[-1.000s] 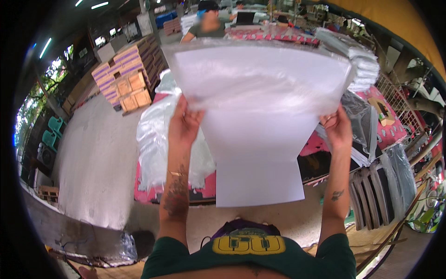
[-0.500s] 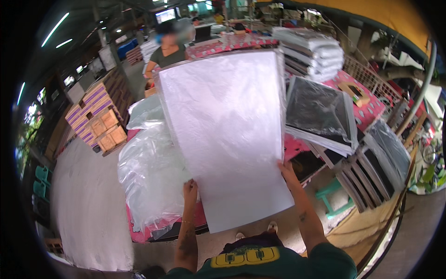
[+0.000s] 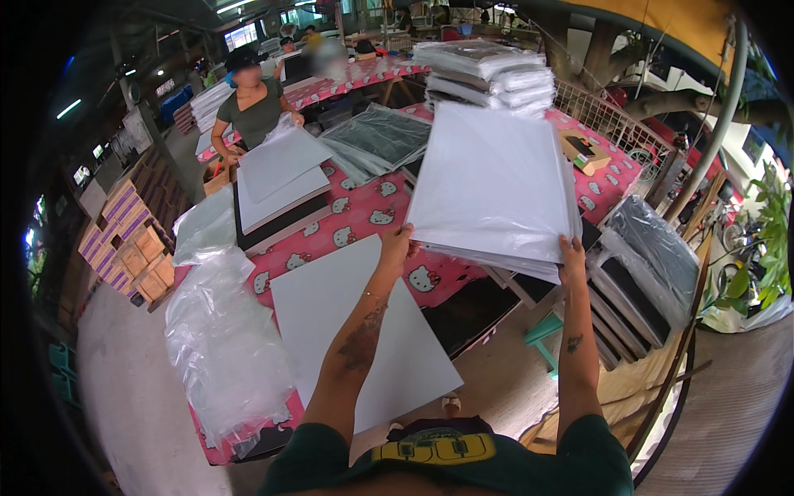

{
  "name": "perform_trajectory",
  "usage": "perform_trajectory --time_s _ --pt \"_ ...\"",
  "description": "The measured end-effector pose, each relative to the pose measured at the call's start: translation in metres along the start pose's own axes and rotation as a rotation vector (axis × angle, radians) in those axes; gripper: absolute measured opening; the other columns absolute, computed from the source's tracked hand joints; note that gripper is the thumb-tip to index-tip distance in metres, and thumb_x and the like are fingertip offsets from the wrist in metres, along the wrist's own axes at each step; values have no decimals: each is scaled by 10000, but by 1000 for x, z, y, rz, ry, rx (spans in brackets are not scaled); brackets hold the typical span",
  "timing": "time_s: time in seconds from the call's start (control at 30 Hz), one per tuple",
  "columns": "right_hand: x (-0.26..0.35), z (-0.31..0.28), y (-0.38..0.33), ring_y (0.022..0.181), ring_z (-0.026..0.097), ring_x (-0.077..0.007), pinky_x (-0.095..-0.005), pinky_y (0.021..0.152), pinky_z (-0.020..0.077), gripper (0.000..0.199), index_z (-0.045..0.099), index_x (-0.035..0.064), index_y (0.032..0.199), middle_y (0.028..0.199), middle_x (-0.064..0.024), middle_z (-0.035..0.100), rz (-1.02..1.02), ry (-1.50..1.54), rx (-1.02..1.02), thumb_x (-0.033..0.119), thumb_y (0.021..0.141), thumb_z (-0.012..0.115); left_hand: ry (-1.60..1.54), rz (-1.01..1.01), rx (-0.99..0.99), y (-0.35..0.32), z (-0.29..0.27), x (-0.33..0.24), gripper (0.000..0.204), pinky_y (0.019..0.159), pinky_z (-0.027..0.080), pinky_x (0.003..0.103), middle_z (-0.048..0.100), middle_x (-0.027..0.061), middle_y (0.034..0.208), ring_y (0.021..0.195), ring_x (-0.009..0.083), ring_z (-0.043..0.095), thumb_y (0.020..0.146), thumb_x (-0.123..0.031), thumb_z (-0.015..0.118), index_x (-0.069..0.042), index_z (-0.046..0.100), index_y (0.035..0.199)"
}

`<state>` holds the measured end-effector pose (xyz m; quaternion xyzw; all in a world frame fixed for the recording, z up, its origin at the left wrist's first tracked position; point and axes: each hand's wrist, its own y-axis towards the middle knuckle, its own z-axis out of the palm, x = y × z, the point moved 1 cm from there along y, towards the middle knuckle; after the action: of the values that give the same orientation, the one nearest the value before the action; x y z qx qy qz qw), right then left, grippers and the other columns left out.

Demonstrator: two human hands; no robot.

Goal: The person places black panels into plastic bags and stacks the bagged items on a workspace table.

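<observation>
A white board in a clear plastic sleeve (image 3: 496, 169) is stretched between my two hands over the right side of the table. My left hand (image 3: 399, 246) is closed on its near left corner, and my right hand (image 3: 571, 255) on its near right corner. The sleeved board lies over a stack of wrapped boards whose edges show beneath it; the rest of that stack is hidden. Below my left forearm a bare white board (image 3: 318, 306) rests on the table, its near corner past the table edge. Left of it is a heap of clear plastic sleeves (image 3: 223, 347).
The table has a pink patterned cover (image 3: 343, 236). Across it, a person (image 3: 256, 112) handles grey boards (image 3: 281, 161). Wrapped boards (image 3: 488, 70) are piled at the back; more wrapped boards (image 3: 641, 277) lean at right beside a green stool (image 3: 542, 337). Cartons (image 3: 132, 231) stand at left.
The sleeved board has gone from in front of me to the right and is laid lower over the stack. Both hands moved right and away from me. The bare board now shows on the table.
</observation>
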<state>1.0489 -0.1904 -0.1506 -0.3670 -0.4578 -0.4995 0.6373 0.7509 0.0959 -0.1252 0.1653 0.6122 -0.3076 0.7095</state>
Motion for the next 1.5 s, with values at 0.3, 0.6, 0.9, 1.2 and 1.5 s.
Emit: perform_trajectory --time_s 0.3,0.6,0.9,1.2,1.5 --pt "-1 -11 11 1043 532 -400 -439 897 431 608 565 -14 1188 1117 -255 548 -599 -1216 -163 488 846 599 -476 -80 -56 -6 7 31 230 687 532 340 614 116 886 843 223 658 905 -220 546 -2 565 976" --pt "-16 32 -142 1134 453 -374 -469 947 366 399 572 45 1186 1190 -229 497 -838 -979 56 315 892 602 1014 507 -1010 -241 -279 0 342 856 451 431 604 171 1040 953 342 575 775 -87 649 -77 590 1112" --pt "-77 237 -455 1124 473 -222 -382 886 414 456 509 117 1204 1212 -73 489 -372 -356 1277 86 791 699 1427 -225 -935 -350 -463 -35 244 848 460 458 649 130 1081 873 333 652 808 -200 606 -53 630 1001" --pt "-32 306 -517 967 617 -197 -339 852 498 389 540 -9 1191 1054 -109 634 610 284 1413 125 838 634 590 835 -567 -346 -283 -118 255 818 494 300 601 79 935 817 164 603 867 -185 623 20 574 1010" --pt "-31 253 -391 788 616 -143 -287 731 514 215 623 45 954 862 -30 618 232 -262 1191 245 876 622 956 727 -535 -304 -274 -96 222 657 409 267 490 57 646 609 145 448 835 -218 680 -21 582 868"
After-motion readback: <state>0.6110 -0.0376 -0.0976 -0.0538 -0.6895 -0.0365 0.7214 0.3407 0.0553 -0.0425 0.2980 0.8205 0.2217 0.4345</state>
